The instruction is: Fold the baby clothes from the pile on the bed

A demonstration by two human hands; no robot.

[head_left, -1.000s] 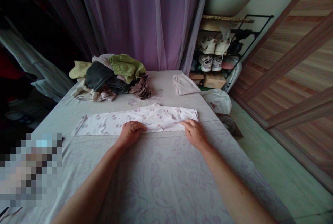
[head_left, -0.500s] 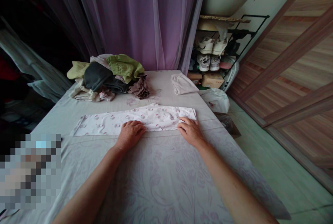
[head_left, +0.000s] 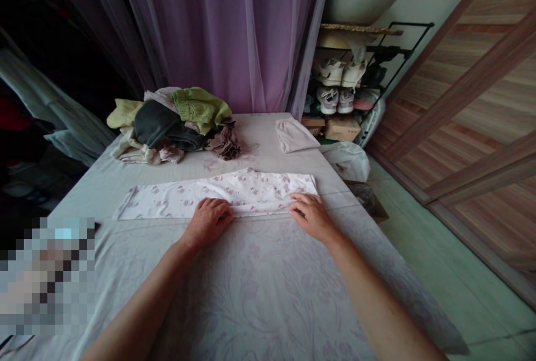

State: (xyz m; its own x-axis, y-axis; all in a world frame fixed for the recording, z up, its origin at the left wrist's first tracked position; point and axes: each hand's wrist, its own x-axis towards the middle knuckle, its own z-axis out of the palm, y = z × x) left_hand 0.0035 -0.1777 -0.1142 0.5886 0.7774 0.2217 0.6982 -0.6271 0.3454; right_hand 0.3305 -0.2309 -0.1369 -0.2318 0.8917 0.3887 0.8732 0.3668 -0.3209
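White pants with a small reddish print (head_left: 167,198) lie folded lengthwise in a long strip across the bed. At the middle of their near edge, my left hand (head_left: 209,217) rests with its fingers bent together over the fabric. My right hand (head_left: 310,214) is at the right end of the same edge, its fingers curled against the cloth and the thumb tucked close. Both hands appear closed on the edge, though the fingertips are partly hidden. Beyond the right end lies a folded pale garment (head_left: 295,136).
A heap of clothes (head_left: 157,123) in green, dark grey, brown and cream sits at the far left. The bed has a pale floral sheet (head_left: 268,288). Behind it hangs a purple curtain (head_left: 209,31). To the right are a shoe rack (head_left: 355,51) and a wooden door (head_left: 469,98).
My right hand has shifted slightly right and nearer along the pants' edge, its fingers more curled. My left hand has barely moved, and the pants lie almost as before.
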